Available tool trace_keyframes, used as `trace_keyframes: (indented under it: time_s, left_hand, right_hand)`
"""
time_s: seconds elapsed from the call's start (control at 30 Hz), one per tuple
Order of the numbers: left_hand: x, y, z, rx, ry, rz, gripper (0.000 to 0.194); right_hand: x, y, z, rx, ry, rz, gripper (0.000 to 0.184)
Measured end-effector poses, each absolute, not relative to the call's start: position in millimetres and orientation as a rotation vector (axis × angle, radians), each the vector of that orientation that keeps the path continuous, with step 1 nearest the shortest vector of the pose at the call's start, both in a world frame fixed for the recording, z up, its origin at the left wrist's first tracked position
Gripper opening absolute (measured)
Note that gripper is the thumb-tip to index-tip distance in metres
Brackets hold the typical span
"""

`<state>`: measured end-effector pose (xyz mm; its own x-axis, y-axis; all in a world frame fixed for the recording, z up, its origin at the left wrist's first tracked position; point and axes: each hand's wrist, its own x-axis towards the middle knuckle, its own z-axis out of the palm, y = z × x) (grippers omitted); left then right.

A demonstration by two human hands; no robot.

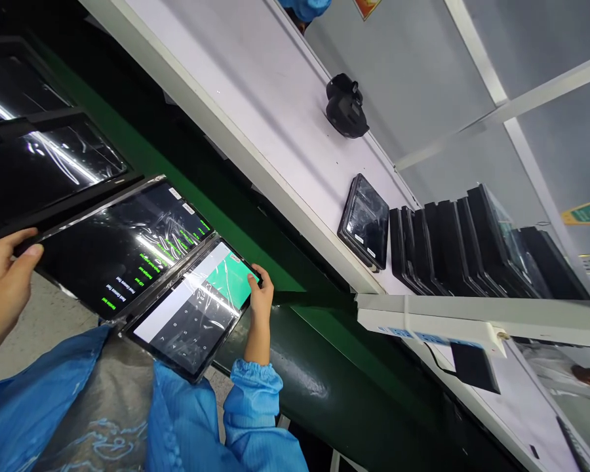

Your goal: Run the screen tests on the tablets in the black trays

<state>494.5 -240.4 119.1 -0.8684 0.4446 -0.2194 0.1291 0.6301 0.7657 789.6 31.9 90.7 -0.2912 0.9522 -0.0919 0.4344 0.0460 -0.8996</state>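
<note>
My left hand (pixel 2 285) grips the left edge of a black tablet (pixel 120 246) whose dark screen shows green text lines. My right hand (pixel 259 298) holds the right edge of a second tablet (pixel 191 308), thumb on its screen, which shows a green panel and a grey keypad. Both tablets are wrapped in clear film and lie side by side over my lap, edges touching. Blue sleeves cover both my arms.
Two more dark tablets (pixel 44 157) lie at the upper left. A green conveyor belt (pixel 295 367) runs past. On the white shelf (pixel 255 98) sit a black device (pixel 345 108), one leaning tablet (pixel 366 221) and a row of upright tablets (pixel 472 249). A white power strip (pixel 423 321) juts out at right.
</note>
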Motion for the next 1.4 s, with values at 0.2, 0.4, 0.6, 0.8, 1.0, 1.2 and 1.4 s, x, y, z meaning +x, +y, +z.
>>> trace_keyframes:
  time_s: [0.2, 0.4, 0.6, 0.8, 1.0, 1.2, 1.4]
  left_hand:
    - [528, -249, 122, 1.431, 2.478, 1.242, 0.045]
    - [563, -258, 102, 2.077, 1.970, 1.084, 0.055]
    - [589, -237, 102, 2.156, 1.925, 0.882, 0.047]
    - [595, -234, 98, 2.190, 1.890, 0.872, 0.043]
    - [589, -246, 97, 2.233, 1.811, 0.980, 0.056]
    - [574, -247, 98, 2.068, 2.005, 1.215, 0.078]
    - [552, -252, 102, 1.985, 2.096, 1.239, 0.077]
  right_hand:
    - [775, 29, 93, -1.567, -1.746, 1.083, 0.046]
    - [775, 29, 89, -1.467, -1.650, 1.187, 0.042]
    - [774, 28, 88, -1.430, -1.462, 1.294, 0.047]
    - [773, 24, 92, -1.460, -1.466, 1.295, 0.040]
    - [772, 21, 95, -1.463, -1.441, 1.293, 0.038]
    - [778, 22, 90, -1.460, -1.517, 1.270, 0.038]
    - [773, 22, 91, -1.540, -1.669, 1.134, 0.047]
